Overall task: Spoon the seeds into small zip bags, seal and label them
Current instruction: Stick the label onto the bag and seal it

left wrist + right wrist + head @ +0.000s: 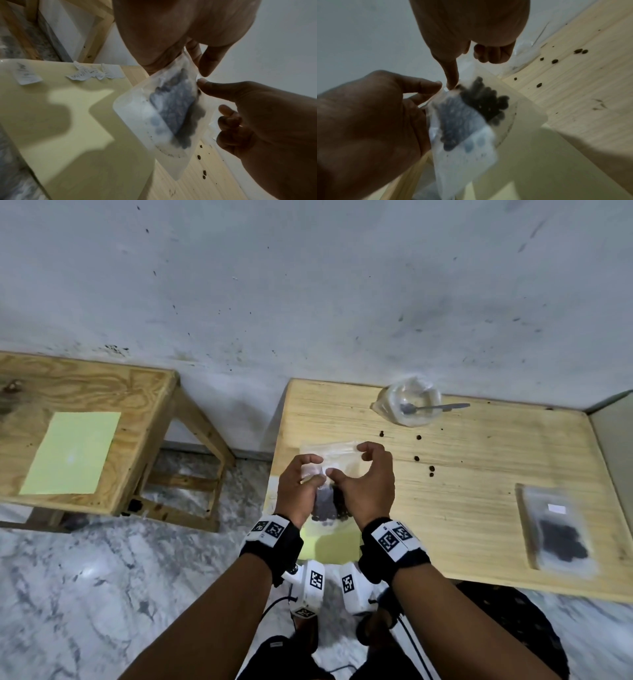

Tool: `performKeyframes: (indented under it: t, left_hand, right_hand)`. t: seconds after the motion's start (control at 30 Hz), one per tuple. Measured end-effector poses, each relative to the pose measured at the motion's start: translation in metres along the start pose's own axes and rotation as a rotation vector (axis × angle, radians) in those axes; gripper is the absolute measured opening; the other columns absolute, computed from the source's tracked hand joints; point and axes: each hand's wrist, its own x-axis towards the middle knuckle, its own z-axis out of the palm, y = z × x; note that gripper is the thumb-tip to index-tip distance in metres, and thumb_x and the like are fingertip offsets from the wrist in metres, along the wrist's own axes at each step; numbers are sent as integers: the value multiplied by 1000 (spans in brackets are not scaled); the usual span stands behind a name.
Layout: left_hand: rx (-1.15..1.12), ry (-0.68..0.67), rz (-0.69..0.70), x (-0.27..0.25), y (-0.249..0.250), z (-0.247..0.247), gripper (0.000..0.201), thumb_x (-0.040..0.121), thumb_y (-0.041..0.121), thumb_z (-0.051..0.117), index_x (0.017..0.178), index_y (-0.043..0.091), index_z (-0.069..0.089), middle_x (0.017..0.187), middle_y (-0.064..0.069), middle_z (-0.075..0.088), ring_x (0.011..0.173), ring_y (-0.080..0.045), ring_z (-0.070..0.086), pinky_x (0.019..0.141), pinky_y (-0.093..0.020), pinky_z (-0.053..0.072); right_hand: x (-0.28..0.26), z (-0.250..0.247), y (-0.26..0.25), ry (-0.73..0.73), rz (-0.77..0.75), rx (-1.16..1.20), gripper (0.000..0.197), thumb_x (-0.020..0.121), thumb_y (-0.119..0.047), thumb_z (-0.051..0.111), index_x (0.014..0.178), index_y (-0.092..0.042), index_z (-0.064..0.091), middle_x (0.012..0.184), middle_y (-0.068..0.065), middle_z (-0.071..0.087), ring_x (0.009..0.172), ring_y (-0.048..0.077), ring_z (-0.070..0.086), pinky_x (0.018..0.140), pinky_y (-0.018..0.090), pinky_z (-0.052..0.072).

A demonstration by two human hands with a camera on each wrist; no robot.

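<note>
A small clear zip bag point(324, 503) with dark seeds in its lower part hangs over the table's front left corner. My left hand point(298, 487) pinches the bag's top edge between thumb and fingers. In the left wrist view the bag point(164, 115) hangs below that hand point(171, 31). My right hand point(371, 486) is beside it. Its thumb tip touches the top of the bag point(462, 132), and its other fingers point(489, 55) curl loosely off the bag. The spoon point(435, 407) lies in a clear bowl point(409, 402) at the back of the table.
A filled, labelled bag point(556, 530) lies at the table's right front. An empty bag point(330, 447) lies flat just beyond my hands. Loose seeds point(417, 458) dot the wooden table point(479, 491). Below the bag a yellow sheet point(68, 128) carries white paper scraps point(89, 73). A stool point(144, 392) stands left.
</note>
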Motion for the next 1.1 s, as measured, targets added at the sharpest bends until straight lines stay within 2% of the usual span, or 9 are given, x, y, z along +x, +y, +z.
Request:
performKeyframes:
  t: [0.1, 0.2, 0.37, 0.5, 0.67, 0.8, 0.87, 1.0, 1.1]
  left_hand:
    - [4, 60, 14, 0, -3, 0, 12, 84, 12, 72, 89, 22, 66, 97, 11, 69, 98, -13, 61, 86, -30, 47]
    - [30, 64, 36, -1, -2, 3, 13, 85, 9, 71, 87, 21, 66, 95, 13, 68, 95, -3, 60, 86, -26, 46]
    - [54, 15, 58, -6, 0, 8, 15, 86, 3, 68, 96, 13, 66, 100, 9, 67, 95, 0, 58, 77, -10, 43]
    - [27, -4, 84, -8, -1, 7, 24, 82, -6, 68, 98, 12, 66, 102, 0, 68, 85, 0, 60, 69, -7, 46]
    - [40, -18, 89, -9, -3, 9, 24, 82, -6, 68, 95, 14, 66, 101, 3, 68, 91, -7, 61, 73, -7, 45]
    - [31, -11, 64, -8, -5, 13, 17, 85, 2, 68, 91, 17, 67, 100, 6, 69, 98, -11, 60, 84, -25, 46]
    - [32, 6, 65, -8, -6, 17, 17, 86, 2, 68, 90, 18, 67, 98, 6, 70, 96, -11, 60, 84, -28, 47]
    - [-14, -4, 52, -8, -3, 25, 18, 85, -1, 67, 87, 17, 67, 93, 8, 69, 89, -7, 58, 75, -17, 47]
    - [-16, -17, 59, -8, -4, 36, 18, 85, -2, 67, 87, 16, 67, 92, 6, 69, 89, -7, 58, 75, -19, 46]
  right_hand:
    - [3, -5, 6, -96, 115, 149, 63, 61, -36, 93, 108, -34, 51, 97, -6, 64, 86, 10, 63, 72, 30, 50]
    - [4, -9, 14, -107, 138, 205, 55, 66, -28, 91, 101, -35, 49, 84, 1, 65, 74, 16, 64, 73, 37, 52]
    - [4, -15, 19, -103, 125, 225, 52, 70, -18, 89, 102, -23, 47, 81, -2, 61, 54, -2, 54, 57, 17, 43]
    - [6, -19, 26, -175, 96, 232, 53, 67, -12, 90, 96, -29, 49, 82, 2, 65, 61, 12, 57, 65, 32, 50]
    - [4, -20, 31, -161, 68, 219, 49, 69, -13, 88, 94, -27, 49, 76, -5, 65, 62, 12, 59, 66, 34, 49]
    - [3, -24, 29, -122, 56, 239, 42, 75, -17, 85, 92, -27, 49, 81, -8, 60, 68, 11, 58, 69, 34, 49]
    - [3, -27, 30, -146, 43, 238, 43, 73, -18, 86, 91, -29, 49, 81, -6, 61, 66, 12, 57, 68, 34, 49]
    - [7, -37, 36, -188, 31, 239, 49, 68, -16, 89, 90, -33, 49, 86, -4, 62, 66, 16, 56, 68, 36, 49]
    - [9, -45, 40, -171, 15, 233, 45, 68, -17, 89, 88, -29, 51, 86, -6, 62, 75, 19, 61, 70, 39, 51]
